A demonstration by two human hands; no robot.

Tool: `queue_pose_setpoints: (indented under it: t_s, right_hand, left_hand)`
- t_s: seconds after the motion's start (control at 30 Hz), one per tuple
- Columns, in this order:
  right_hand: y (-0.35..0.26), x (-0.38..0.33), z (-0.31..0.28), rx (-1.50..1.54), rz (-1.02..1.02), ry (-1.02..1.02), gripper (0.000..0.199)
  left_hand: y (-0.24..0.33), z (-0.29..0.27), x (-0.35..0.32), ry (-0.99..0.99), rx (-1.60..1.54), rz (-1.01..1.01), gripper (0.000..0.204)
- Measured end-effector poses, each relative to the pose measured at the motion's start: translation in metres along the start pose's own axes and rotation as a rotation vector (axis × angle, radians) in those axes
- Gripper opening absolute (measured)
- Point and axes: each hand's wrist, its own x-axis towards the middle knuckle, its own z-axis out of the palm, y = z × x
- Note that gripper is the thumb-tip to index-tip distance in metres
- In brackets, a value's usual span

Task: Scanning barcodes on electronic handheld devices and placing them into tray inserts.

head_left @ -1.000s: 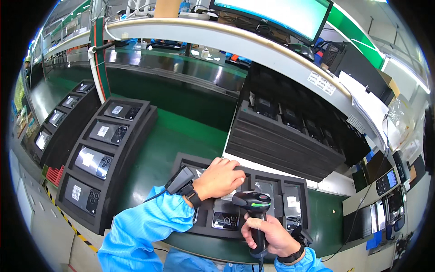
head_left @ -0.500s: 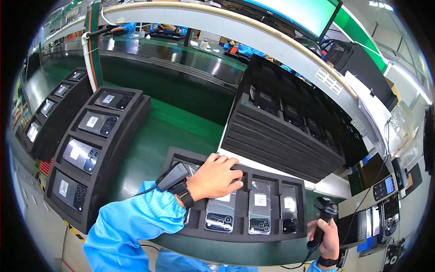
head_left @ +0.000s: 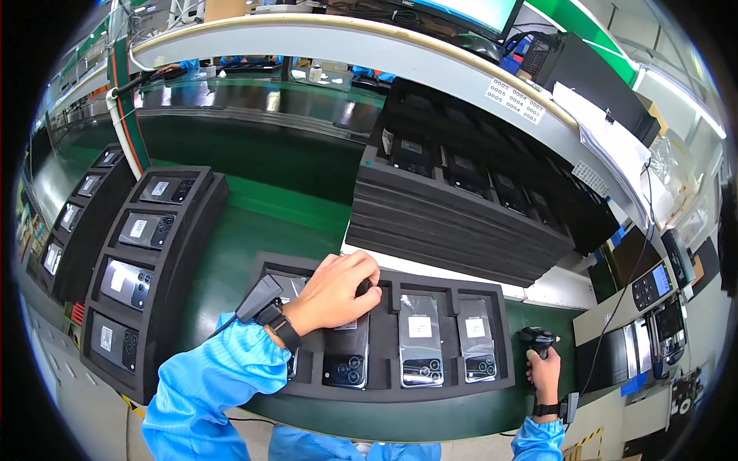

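While our left hand [head_left: 336, 288] presses flat on a phone [head_left: 347, 355] in the foam tray [head_left: 503, 361], our right hand [head_left: 543, 370], lower right, grips a scanner [head_left: 534, 339] beside it.

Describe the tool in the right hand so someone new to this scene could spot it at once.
Start at the black foam tray of phones lying nearest the person on the green bench. Just past its right end, the right hand grips a black handheld scanner upright. Unlike the flat phones beside it, it is pistol-shaped and sits outside the tray.

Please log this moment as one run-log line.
left hand: resting on black foam tray of phones | right hand: holding black handheld scanner beside tray
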Motion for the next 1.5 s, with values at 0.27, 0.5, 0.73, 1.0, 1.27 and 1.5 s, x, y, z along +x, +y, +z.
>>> queue_pose_setpoints:
  t_s: [0.27, 0.5, 0.73, 1.0, 1.27, 1.5]
  right_hand:
    - [0.003, 0.007, 0.007, -0.027, -0.048, 0.018, 0.018]
    - [0.012, 0.011, 0.006, -0.127, -0.029, 0.087, 0.032]
    - [0.006, 0.005, 0.006, -0.169, 0.015, 0.099, 0.044]
    - [-0.010, -0.007, 0.007, -0.205, -0.010, 0.177, 0.040]
    - [-0.014, 0.003, 0.005, -0.182, -0.025, 0.096, 0.038]
    - [-0.024, 0.014, 0.008, -0.230, -0.005, 0.045, 0.039]
  left_hand:
    - [0.001, -0.002, -0.001, 0.004, 0.029, 0.034, 0.014]
    - [0.000, 0.003, -0.002, 0.015, 0.054, 0.054, 0.021]
    - [0.002, 0.004, 0.000, 0.048, 0.062, 0.047, 0.020]
    - [0.005, 0.000, 0.001, -0.036, 0.046, -0.009, 0.017]
    - [0.009, 0.005, 0.007, 0.025, -0.020, -0.063, 0.023]
    - [0.017, -0.001, 0.011, -0.046, 0.003, -0.057, 0.023]
